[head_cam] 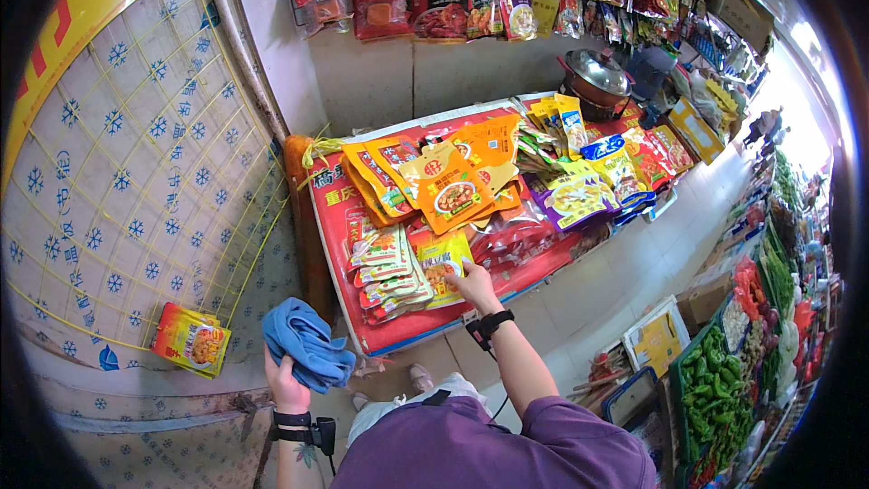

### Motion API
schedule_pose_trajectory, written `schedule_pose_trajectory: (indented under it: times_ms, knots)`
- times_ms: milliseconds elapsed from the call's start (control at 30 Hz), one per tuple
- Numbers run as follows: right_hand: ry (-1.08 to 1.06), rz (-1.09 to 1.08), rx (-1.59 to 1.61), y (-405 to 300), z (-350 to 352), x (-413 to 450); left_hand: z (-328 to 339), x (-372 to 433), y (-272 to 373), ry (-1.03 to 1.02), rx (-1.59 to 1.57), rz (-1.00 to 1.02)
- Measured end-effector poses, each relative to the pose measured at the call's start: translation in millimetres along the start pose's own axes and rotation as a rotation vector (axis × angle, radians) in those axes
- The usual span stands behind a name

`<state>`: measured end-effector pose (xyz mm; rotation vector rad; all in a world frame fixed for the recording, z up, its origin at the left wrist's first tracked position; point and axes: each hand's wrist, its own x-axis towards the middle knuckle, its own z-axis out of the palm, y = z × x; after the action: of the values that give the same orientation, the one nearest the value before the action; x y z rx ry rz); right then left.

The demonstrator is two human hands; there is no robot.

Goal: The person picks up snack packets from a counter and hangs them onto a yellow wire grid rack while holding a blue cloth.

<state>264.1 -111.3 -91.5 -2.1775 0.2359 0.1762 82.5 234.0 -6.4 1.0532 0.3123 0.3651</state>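
My left hand (288,380) holds a bunched blue cloth (305,345) in front of the table's near left corner. My right hand (472,285) is at the right edge of a yellow seasoning packet (438,265), thumb and fingers on it; whether it grips the packet cannot be told. Left of that packet lies an overlapping stack of small pale green and red packets (394,282). Behind it are orange packets (448,197), spread in a heap. Red clear-wrapped packets (516,231) and a purple and yellow packet (574,197) lie to the right. All rest on the red-covered table (339,244).
More yellow packets (191,339) lie at the left by a yellow wire rack (122,176). A lidded pot (597,75) stands at the table's back. Bagged goods (441,3) hang on the wall. Green peppers (713,380) and other vegetables are at the right. Distant people (764,128) are visible.
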Motion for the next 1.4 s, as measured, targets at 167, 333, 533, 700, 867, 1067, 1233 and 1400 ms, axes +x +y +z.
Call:
schedule_pose_trajectory:
  times_ms: [167, 333, 533, 700, 867, 1067, 1233, 1400]
  knots:
    - [-0.184, 0.197, 0.259, 19, -18, 7, 21, 2, -8, 0.018, -0.03, -0.013]
    - [-0.277, 0.081, 0.265, -9, -35, -15, 29, 8, -15, -0.014, 0.013, 0.002]
    - [-0.359, 0.109, 0.431, 25, -66, -37, 36, 10, -10, -0.005, -0.036, -0.03]
    - [-0.361, 0.115, 0.665, -15, -81, -65, 33, 14, -11, -0.07, 0.01, -0.007]
    - [-0.374, -0.192, 0.735, -68, -39, -72, 41, 14, -5, -0.2, 0.282, 0.048]
    - [-0.193, -0.59, 0.185, -126, 49, -102, 69, 3, 3, -0.33, 0.552, 0.21]
    - [-0.365, -0.575, 0.183, -197, 75, -145, 40, 16, 13, -0.216, 0.428, 0.231]
    - [-0.393, -0.633, 0.469, -182, 91, -131, -6, 48, 31, -0.129, 0.146, 0.104]
